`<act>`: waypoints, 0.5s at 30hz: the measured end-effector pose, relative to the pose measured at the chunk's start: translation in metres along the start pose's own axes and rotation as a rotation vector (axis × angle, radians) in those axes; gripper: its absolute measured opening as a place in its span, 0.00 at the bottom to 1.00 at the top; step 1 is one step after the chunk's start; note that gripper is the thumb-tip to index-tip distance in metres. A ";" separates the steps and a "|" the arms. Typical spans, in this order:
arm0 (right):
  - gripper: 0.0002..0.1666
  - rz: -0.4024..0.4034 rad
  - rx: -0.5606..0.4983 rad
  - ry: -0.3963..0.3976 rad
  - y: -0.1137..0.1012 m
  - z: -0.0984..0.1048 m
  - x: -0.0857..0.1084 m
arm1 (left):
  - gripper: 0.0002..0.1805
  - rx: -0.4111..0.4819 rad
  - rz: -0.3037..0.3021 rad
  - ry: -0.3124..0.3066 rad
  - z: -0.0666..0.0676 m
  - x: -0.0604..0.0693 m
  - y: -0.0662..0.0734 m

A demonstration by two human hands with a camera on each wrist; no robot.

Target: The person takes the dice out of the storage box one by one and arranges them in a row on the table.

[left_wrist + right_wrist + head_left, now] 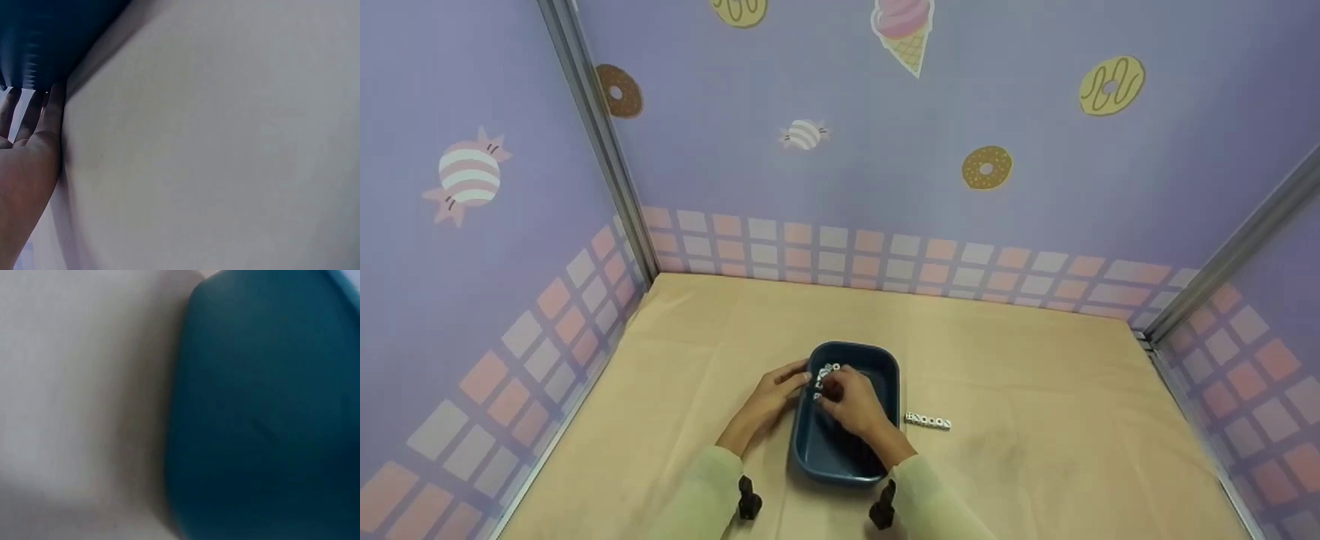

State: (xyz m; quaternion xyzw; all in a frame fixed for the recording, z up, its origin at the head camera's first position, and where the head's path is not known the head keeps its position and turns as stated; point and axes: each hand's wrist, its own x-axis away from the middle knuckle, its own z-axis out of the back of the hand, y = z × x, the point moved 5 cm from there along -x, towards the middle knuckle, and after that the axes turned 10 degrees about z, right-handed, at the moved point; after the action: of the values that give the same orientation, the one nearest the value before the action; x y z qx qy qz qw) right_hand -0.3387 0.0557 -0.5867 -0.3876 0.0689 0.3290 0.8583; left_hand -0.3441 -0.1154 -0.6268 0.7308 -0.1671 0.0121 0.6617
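A dark blue rectangular tray (844,478) stands on the cloth, with several white dice (823,373) along its inner left side. My left hand (769,397) touches the tray's left side, thumb tip near the rim. In the left wrist view its fingers (52,112) reach straight to the tray's outer wall (56,39). My right hand (855,401) is inside the tray, fingers bent over the dice; whether a die is between them is hidden. The right wrist view shows only the tray's wall (264,410) and cloth, no hand.
A short row of white dice (928,421) lies on the beige cloth (1035,390) just right of the tray. Purple walls (840,180) with sweets printed on them stand behind and at both sides. A small black object (748,499) is by each sleeve.
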 end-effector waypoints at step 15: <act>0.14 0.025 0.198 -0.122 0.000 -0.009 0.005 | 0.26 -0.050 -0.006 0.031 -0.001 0.001 0.002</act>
State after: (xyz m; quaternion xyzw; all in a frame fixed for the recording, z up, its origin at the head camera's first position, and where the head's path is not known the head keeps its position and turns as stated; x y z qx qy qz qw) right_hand -0.3335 0.0524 -0.5946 -0.2794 0.0537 0.3543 0.8908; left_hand -0.3431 -0.1149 -0.6247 0.7144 -0.1546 0.0172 0.6823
